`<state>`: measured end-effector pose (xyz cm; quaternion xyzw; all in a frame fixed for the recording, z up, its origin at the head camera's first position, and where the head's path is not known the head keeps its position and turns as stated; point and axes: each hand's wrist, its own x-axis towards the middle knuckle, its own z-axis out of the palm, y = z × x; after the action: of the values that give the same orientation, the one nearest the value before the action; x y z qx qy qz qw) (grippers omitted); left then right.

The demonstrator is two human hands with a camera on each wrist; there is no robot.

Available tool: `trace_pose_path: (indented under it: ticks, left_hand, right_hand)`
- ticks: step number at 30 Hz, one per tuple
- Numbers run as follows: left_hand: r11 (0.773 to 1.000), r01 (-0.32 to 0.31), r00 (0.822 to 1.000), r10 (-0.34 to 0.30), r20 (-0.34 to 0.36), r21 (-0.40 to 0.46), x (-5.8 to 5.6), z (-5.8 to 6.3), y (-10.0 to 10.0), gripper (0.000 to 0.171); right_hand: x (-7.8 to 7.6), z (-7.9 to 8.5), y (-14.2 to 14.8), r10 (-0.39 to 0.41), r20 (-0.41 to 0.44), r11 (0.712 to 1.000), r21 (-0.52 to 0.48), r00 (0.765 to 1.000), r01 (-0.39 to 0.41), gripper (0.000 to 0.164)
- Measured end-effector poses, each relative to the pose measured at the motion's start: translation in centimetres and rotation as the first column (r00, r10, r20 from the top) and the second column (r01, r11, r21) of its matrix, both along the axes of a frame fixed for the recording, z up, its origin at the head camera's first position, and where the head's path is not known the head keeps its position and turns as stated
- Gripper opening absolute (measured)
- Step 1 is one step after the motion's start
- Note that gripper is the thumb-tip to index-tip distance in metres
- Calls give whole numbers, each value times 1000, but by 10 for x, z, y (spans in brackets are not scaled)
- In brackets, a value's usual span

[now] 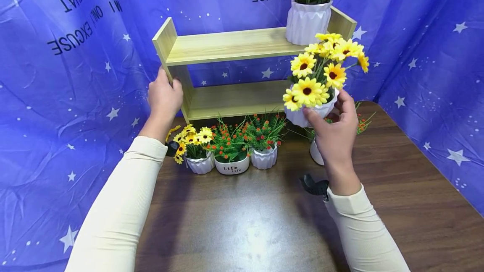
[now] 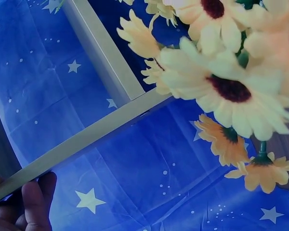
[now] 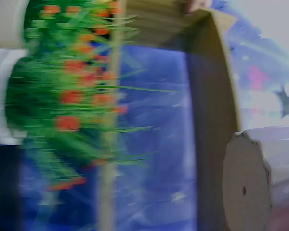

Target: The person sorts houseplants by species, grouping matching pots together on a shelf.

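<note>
I'm watching a pale, two-tier wooden shelf (image 1: 230,45), its left side gripped by the left hand (image 1: 165,95); near its right end, the right hand (image 1: 339,129) is grasping a white fluted pot of yellow artificial flowers (image 1: 314,92). I'm expecting something light, stiff, perhaps slippery, best held below the rim; the right hand is partly hiding a white-potted grassy plant (image 1: 316,154).

Yellow-flowered pot (image 1: 314,92) near wooden shelf (image 1: 238,48)

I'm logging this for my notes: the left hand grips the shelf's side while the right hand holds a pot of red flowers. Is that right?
The head view shows yellow flowers, not red, in the pot the right hand holds; the left hand does grip the shelf's side.
</note>
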<state>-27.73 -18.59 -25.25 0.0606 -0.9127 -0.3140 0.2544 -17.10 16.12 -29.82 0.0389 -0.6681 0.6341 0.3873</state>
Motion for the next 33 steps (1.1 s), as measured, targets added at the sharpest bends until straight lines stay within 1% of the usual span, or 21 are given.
trace_pose_path:
  ticks: [3,5,7,10,13,15,18,22,24,26,29,33]
  left_hand:
    - [1000,-4,1000,4,-5,-2,0,1,-1,39]
    - [1000,-8,1000,8,-8,-2,0,-1,-1,38]
    - [1000,-10,1000,10,-12,-5,0,-1,-1,37]
    - [1000,-12,1000,12,-4,-8,1,-1,-1,38]
    - [1000,-9,1000,9,-2,-8,0,-2,-1,38]
    - [1000,-11,1000,11,-4,-10,0,-2,-1,38]
    - [1000,-18,1000,18,-14,-11,-1,-3,0,37]
    - [1000,-19,1000,19,-11,-12,-4,-4,0,37]
    - [1000,-16,1000,16,0,-11,-4,-4,1,39]
    - [1000,-15,1000,15,10,-12,-5,-5,1,40]
    - [1000,-21,1000,21,6,-16,-5,-5,0,40]
    - [999,-34,999,34,-9,-21,-3,-5,-3,38]
  right_hand:
    - [4,36,-12,13,-65,1000,-18,998,-14,61]
    - [5,55,-19,30,-101,999,-35,994,-33,61]
    - [3,71,-25,54,-136,997,-55,989,-63,60]
    - [-5,85,-31,93,-176,988,-102,980,-112,58]
    - [-13,94,-35,140,-205,974,-148,969,-173,55]
    - [-21,99,-38,166,-215,967,-158,962,-202,55]
    - [-36,104,-38,182,-193,965,-152,964,-212,57]
    - [-60,105,-38,161,-110,981,-88,981,-171,61]
    - [-69,105,-38,166,-67,984,-55,984,-170,60]
    - [-76,105,-40,184,-19,982,-29,983,-185,59]
    - [-83,106,-44,221,41,975,-4,974,-221,57]
    - [-90,113,-52,227,97,972,37,969,-231,56]
